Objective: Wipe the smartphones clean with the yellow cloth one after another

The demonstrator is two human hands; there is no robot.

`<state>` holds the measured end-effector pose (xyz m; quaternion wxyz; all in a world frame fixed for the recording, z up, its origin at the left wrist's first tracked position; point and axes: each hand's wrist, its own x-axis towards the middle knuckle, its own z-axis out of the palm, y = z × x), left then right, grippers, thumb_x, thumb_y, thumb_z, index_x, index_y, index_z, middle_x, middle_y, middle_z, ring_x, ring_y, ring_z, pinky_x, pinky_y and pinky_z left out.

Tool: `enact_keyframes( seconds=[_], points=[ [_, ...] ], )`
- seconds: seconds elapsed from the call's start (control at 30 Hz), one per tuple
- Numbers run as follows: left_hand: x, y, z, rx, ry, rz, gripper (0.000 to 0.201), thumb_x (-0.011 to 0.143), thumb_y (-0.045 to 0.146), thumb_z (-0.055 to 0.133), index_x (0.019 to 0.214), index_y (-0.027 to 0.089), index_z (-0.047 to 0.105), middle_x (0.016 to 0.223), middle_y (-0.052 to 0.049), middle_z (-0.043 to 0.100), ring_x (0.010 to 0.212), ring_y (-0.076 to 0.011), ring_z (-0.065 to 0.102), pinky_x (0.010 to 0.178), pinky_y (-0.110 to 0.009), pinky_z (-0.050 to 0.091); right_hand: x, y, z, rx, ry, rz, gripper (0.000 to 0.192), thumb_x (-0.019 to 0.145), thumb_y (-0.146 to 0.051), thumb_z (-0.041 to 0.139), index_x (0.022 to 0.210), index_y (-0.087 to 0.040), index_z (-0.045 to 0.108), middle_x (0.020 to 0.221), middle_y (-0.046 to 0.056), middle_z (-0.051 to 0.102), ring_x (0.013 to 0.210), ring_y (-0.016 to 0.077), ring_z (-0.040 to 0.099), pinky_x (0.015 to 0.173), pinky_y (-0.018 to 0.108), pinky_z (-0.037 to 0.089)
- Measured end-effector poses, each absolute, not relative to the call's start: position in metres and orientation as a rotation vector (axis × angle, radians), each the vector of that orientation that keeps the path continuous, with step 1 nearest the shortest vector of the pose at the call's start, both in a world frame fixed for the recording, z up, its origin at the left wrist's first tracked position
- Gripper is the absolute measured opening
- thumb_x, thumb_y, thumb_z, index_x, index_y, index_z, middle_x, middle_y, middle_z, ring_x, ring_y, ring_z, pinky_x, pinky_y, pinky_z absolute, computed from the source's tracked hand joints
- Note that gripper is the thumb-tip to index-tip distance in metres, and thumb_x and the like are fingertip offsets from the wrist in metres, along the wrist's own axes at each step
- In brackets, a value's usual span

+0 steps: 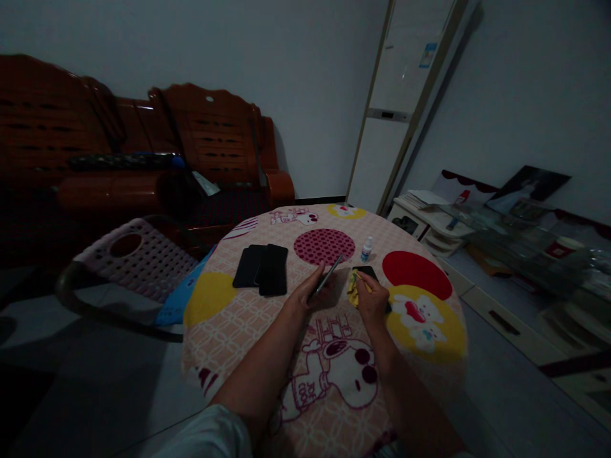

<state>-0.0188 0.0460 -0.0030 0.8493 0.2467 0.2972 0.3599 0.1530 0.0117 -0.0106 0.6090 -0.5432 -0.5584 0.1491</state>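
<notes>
My left hand (308,289) is closed round a thin dark phone (328,277), tipped up so that mostly its edge shows. A crumpled yellow cloth (353,291) is pinched in the fingers of my right hand (373,298), just right of the phone. Partly hidden behind that hand, a flat black device (366,272) lies on the table. Beyond it stands a small white spray-type bottle (366,249) with a blue label. Several flat black phone-like devices (273,270) lie overlapping on the left side.
The round table (267,324) has a patterned cloth. A woven chair (138,257) with a blue bag stands at its left, a wooden sofa (210,159) behind. A tall white air conditioner (386,140) stands at the back, a low cabinet (491,305) on the right.
</notes>
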Motion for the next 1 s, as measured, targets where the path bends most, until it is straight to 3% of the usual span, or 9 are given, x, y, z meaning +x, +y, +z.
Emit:
enact_keyframes(
  seconds=[0.13, 0.27, 0.43, 0.63, 0.8, 1.0],
  points=[
    [-0.021, 0.046, -0.001, 0.459, 0.501, 0.685, 0.065, 0.084, 0.070, 0.034, 0.092, 0.011, 0.060, 0.062, -0.003, 0.053, 0.034, -0.0020, 0.033, 0.028, -0.012, 0.018, 0.151, 0.012, -0.013, -1.222, -1.329, 0.348, 0.025, 0.079, -0.028, 0.056, 0.093, -0.017, 0.074, 0.092, 0.008, 0.074, 0.084, 0.0221, 0.069, 0.079, 0.034, 0.055],
    [-0.018, 0.049, -0.007, 0.383, 0.405, 0.637, 0.066, 0.084, 0.069, 0.031, 0.095, 0.011, 0.060, 0.066, -0.005, 0.054, 0.036, -0.0018, 0.029, 0.029, -0.012, 0.019, 0.149, 0.012, -0.013, -1.198, -1.359, 0.318, 0.024, 0.079, -0.026, 0.056, 0.092, -0.017, 0.075, 0.091, 0.009, 0.074, 0.083, 0.0222, 0.070, 0.078, 0.034, 0.055],
    [-0.015, 0.055, -0.017, 0.333, 0.339, 0.612, 0.064, 0.081, 0.070, 0.036, 0.098, 0.012, 0.059, 0.077, -0.010, 0.060, 0.049, -0.0096, 0.046, 0.032, -0.015, 0.027, 0.146, 0.010, -0.010, -1.165, -1.388, 0.303, 0.023, 0.079, -0.022, 0.055, 0.089, -0.017, 0.075, 0.088, 0.008, 0.075, 0.081, 0.0212, 0.070, 0.075, 0.032, 0.055],
    [-0.012, 0.046, -0.007, 0.347, 0.434, 0.729, 0.061, 0.082, 0.067, 0.040, 0.099, 0.012, 0.060, 0.081, -0.012, 0.065, 0.065, -0.0188, 0.062, 0.053, -0.027, 0.048, 0.144, 0.007, -0.008, -1.165, -1.435, 0.300, 0.024, 0.079, -0.020, 0.053, 0.089, -0.018, 0.075, 0.084, 0.007, 0.075, 0.078, 0.0200, 0.070, 0.070, 0.029, 0.055],
    [-0.008, 0.038, 0.002, 0.297, 0.380, 0.771, 0.048, 0.089, 0.055, 0.039, 0.098, 0.012, 0.060, 0.087, -0.012, 0.068, 0.078, -0.0246, 0.066, 0.072, -0.042, 0.052, 0.143, 0.009, -0.010, -1.156, -1.460, 0.277, 0.025, 0.078, -0.019, 0.053, 0.091, -0.017, 0.074, 0.086, 0.008, 0.074, 0.076, 0.0195, 0.069, 0.068, 0.029, 0.055],
    [-0.003, 0.038, 0.000, 0.262, 0.493, 0.756, 0.044, 0.090, 0.049, 0.041, 0.095, 0.011, 0.063, 0.073, -0.009, 0.068, 0.066, -0.0191, 0.065, 0.067, -0.031, 0.052, 0.123, -0.003, -0.009, -1.043, -1.692, 0.216, 0.025, 0.082, -0.016, 0.050, 0.093, -0.018, 0.073, 0.086, 0.008, 0.073, 0.077, 0.0180, 0.068, 0.071, 0.028, 0.054]
  ],
)
